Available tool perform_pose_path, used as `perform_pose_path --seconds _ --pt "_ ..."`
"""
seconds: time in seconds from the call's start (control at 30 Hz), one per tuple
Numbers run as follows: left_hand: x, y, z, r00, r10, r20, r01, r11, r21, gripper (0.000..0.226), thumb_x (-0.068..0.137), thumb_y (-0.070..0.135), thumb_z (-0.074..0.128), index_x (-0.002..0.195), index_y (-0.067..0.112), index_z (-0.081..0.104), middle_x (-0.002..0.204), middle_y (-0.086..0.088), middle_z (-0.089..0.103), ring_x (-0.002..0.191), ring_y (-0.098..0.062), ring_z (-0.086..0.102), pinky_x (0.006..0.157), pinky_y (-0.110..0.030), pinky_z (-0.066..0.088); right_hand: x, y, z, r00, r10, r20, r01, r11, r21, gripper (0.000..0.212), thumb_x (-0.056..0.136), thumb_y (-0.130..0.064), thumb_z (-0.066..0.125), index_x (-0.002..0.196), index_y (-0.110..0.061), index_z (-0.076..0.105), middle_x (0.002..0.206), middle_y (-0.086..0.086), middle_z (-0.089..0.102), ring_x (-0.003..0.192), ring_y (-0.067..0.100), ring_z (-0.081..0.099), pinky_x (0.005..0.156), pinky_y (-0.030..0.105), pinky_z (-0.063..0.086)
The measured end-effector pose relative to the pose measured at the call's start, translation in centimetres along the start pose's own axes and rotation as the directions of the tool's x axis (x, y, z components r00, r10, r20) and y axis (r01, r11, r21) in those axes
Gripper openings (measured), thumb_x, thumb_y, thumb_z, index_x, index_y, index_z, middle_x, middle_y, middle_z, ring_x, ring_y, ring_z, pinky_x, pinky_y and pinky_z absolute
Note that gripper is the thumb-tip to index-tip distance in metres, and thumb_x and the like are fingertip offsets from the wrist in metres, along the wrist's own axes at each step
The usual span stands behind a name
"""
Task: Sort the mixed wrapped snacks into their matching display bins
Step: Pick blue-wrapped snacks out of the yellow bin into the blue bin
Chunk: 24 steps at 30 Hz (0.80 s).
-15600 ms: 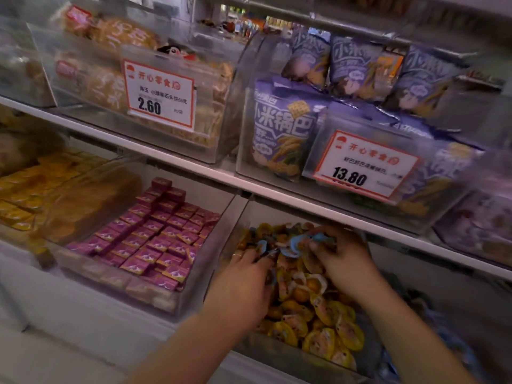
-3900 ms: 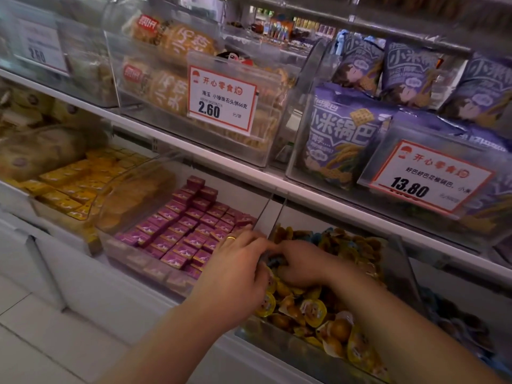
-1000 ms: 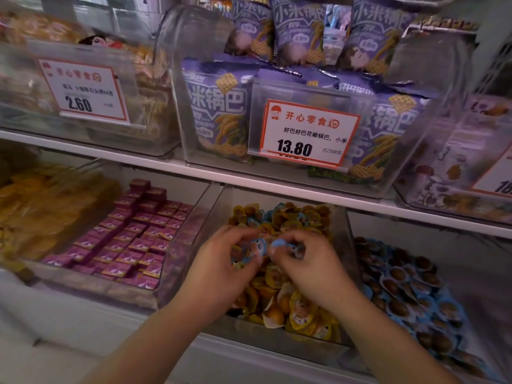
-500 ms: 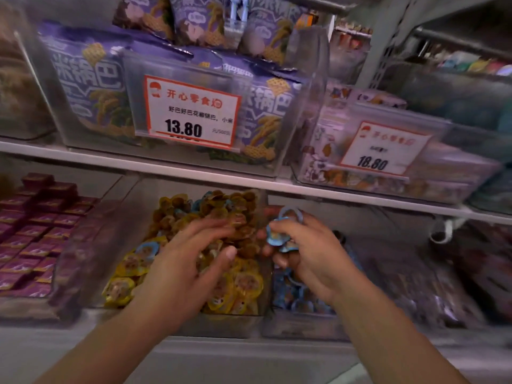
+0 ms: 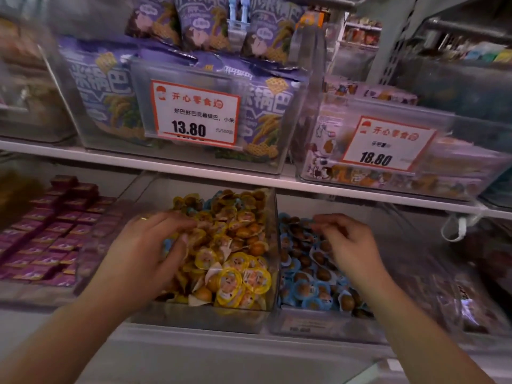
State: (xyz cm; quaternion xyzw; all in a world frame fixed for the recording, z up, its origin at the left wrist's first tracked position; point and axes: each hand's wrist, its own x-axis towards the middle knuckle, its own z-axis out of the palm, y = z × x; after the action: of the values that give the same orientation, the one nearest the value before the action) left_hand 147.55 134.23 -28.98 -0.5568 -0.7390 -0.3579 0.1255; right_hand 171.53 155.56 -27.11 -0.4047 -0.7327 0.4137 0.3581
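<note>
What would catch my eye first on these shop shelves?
Probably the two bare hands low in the middle: the left hand digs into a clear bin of yellow-wrapped snacks, the right hand hovers over blue-wrapped snacks beside it. Above, a 13.80 price tag fronts purple bags.

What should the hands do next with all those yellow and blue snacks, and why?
Probably the left hand should pick out a blue-wrapped snack still showing at the back of the yellow bin. The right hand hovers over the blue bin with loosely curled fingers and no visible snack, so another stray seems the next job.
</note>
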Motion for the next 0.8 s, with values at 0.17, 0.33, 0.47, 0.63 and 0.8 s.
perform_pose_path --seconds 0.17,0.33,0.47,0.63,0.8 --pt "-1.4 -2.9 -3.8 0.969 -0.166 -0.180 0.170 0.985 0.008 0.031 0.083 0.017 0.051 0.108 0.021 0.070 0.112 0.009 0.065 0.102 -0.015 0.060 0.087 -0.031 0.047 -3.8 -4.5 6.1 0.871 -0.436 0.226 0.466 0.879 -0.101 0.019 0.094 -0.027 0.054 0.101 -0.036 0.070 0.101 -0.024 0.066 0.093 -0.005 0.063 0.074 0.005 0.044" --pt "-2.6 -4.6 -4.9 0.957 -0.231 -0.177 0.224 0.973 -0.058 0.036 0.078 0.011 0.051 0.107 0.022 0.071 0.111 0.009 0.066 0.103 -0.015 0.063 0.089 -0.034 0.050 -2.2 -7.8 16.7 0.714 -0.322 0.622 0.571 0.782 -0.251 0.030 0.094 -0.030 0.056 0.123 -0.030 0.065 0.123 -0.008 0.064 0.112 0.008 0.059 0.097 0.027 0.047" --pt "-2.9 -5.8 -5.0 0.960 -0.234 -0.151 0.226 0.972 -0.068 0.032 0.082 0.013 0.053 0.107 0.027 0.068 0.107 0.015 0.062 0.100 -0.008 0.060 0.082 -0.024 0.048 0.6 -7.8 23.6 0.520 -0.056 0.853 0.716 0.573 -0.399 0.046 0.094 -0.025 0.052 0.138 -0.035 0.053 0.139 0.004 0.057 0.122 0.024 0.056 0.101 0.033 0.047" --pt "-3.1 -6.6 -5.2 0.956 -0.254 -0.146 0.241 0.965 -0.099 0.026 0.088 0.020 0.055 0.107 0.036 0.064 0.108 0.023 0.058 0.102 0.000 0.057 0.084 -0.017 0.044 4.0 -7.4 23.9 0.391 0.300 0.870 0.736 0.466 -0.491 0.067 0.081 -0.029 0.062 0.141 -0.049 0.041 0.146 -0.006 0.047 0.123 0.019 0.051 0.087 0.023 0.039" --pt "-3.2 -6.7 -5.3 0.957 -0.264 -0.121 0.250 0.961 -0.116 0.027 0.088 0.018 0.056 0.106 0.035 0.066 0.110 0.022 0.059 0.103 0.000 0.055 0.086 -0.017 0.042 3.6 -6.3 25.2 0.453 0.146 0.879 0.802 0.365 -0.474 0.060 0.077 -0.036 0.063 0.134 -0.044 0.047 0.132 -0.005 0.055 0.115 0.023 0.056 0.095 0.032 0.049"
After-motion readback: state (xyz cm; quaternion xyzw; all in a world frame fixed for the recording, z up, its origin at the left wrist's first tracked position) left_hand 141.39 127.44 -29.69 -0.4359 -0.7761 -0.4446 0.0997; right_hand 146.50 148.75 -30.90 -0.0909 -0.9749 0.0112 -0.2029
